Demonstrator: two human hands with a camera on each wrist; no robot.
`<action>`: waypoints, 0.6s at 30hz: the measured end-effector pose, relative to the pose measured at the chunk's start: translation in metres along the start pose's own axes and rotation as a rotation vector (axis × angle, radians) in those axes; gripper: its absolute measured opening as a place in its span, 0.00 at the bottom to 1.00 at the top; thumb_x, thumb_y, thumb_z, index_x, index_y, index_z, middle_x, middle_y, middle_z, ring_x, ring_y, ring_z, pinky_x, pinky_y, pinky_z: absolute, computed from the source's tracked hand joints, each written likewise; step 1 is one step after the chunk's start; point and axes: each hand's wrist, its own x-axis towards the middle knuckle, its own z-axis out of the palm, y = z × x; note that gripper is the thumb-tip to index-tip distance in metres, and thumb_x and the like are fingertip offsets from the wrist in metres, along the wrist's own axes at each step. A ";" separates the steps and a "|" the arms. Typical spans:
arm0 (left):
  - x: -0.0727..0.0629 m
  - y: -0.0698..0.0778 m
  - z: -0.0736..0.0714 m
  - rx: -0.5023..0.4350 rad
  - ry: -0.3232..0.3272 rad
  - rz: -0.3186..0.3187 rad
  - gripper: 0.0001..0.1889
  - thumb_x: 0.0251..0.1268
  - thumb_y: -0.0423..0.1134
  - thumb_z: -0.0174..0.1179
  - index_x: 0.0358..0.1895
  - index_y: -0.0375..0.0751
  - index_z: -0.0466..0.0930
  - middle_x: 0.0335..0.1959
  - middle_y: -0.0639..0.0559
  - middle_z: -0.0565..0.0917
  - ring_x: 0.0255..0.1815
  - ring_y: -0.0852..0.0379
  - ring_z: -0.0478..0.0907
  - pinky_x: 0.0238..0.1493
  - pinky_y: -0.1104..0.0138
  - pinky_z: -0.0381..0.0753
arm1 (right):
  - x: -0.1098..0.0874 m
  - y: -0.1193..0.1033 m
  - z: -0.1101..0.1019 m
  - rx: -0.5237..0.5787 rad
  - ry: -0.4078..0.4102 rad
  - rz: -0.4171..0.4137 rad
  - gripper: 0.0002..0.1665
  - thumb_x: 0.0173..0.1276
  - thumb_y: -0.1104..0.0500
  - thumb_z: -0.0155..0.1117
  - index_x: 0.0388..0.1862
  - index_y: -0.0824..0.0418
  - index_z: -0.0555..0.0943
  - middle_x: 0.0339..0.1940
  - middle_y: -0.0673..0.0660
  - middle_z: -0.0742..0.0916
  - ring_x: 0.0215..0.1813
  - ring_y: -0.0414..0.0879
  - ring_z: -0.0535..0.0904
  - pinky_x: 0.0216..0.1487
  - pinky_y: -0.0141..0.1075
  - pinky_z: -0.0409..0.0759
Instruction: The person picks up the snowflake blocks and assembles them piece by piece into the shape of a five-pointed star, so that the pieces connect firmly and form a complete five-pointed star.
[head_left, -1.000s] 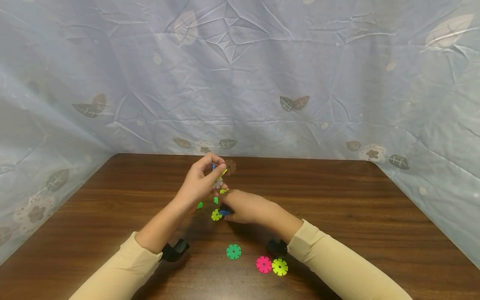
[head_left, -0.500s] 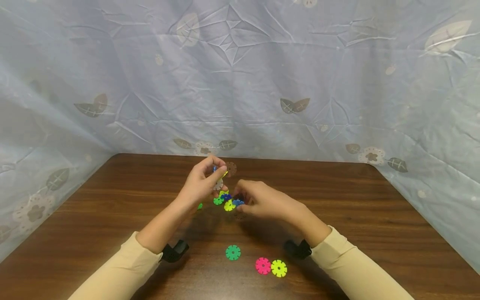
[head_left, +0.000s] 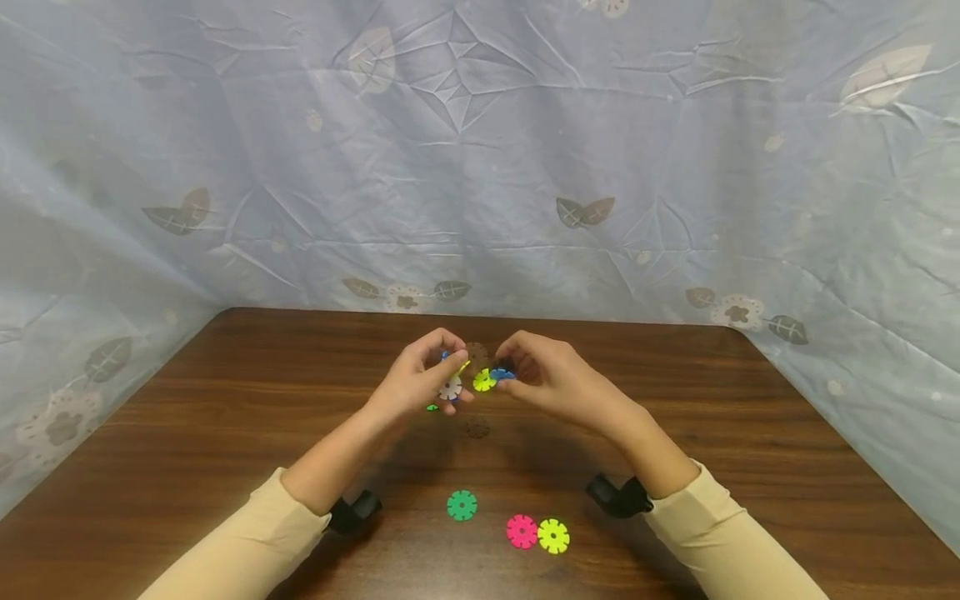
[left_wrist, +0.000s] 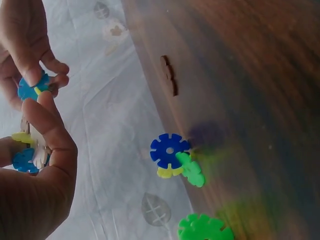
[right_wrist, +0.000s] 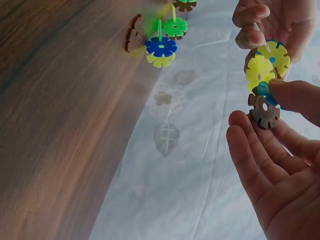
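My left hand point(head_left: 412, 379) holds up a joined cluster of notched plastic discs; a white disc point(head_left: 450, 388) and a blue disc point(left_wrist: 23, 161) belong to it, with yellow and brown pieces partly hidden by the fingers. Facing it, my right hand point(head_left: 558, 375) pinches a blue disc point(head_left: 502, 375) between thumb and fingers. Joined to that blue disc are a yellow disc point(right_wrist: 259, 70), pointing at the left hand, and a dark brown disc point(right_wrist: 265, 114). The two clusters are close together above the table, and the yellow disc overlaps the left cluster in the right wrist view.
On the brown table point(head_left: 225, 433), a green disc point(head_left: 462, 505), a pink disc point(head_left: 522, 531) and a yellow disc point(head_left: 553, 536) lie near the front. A brown disc point(head_left: 477, 428) lies below the hands. Linked blue, green and yellow discs include this dark blue disc point(right_wrist: 161, 46).
My right hand has risen and moved away to the far right, carrying the blue disc and its joined yellow disc. My left hand has shifted slightly right, still holding its cluster.
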 end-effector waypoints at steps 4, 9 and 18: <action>0.001 -0.002 0.002 -0.035 -0.012 -0.022 0.12 0.85 0.40 0.52 0.57 0.34 0.72 0.43 0.44 0.83 0.33 0.58 0.90 0.29 0.68 0.86 | 0.000 -0.001 0.001 0.022 0.052 -0.021 0.17 0.70 0.63 0.73 0.55 0.63 0.80 0.47 0.54 0.89 0.45 0.43 0.87 0.48 0.36 0.88; 0.001 -0.002 0.005 -0.075 -0.020 -0.040 0.12 0.85 0.41 0.51 0.56 0.36 0.71 0.44 0.47 0.81 0.37 0.58 0.91 0.35 0.64 0.89 | 0.000 -0.001 0.004 0.079 0.131 -0.057 0.18 0.71 0.65 0.72 0.57 0.66 0.80 0.48 0.58 0.89 0.47 0.47 0.88 0.52 0.37 0.89; 0.001 -0.001 0.006 -0.147 -0.041 -0.040 0.09 0.86 0.41 0.50 0.54 0.38 0.69 0.49 0.47 0.75 0.46 0.48 0.92 0.36 0.65 0.90 | 0.000 0.001 0.010 0.145 0.243 -0.105 0.21 0.71 0.67 0.71 0.61 0.68 0.79 0.54 0.63 0.88 0.52 0.53 0.89 0.59 0.42 0.88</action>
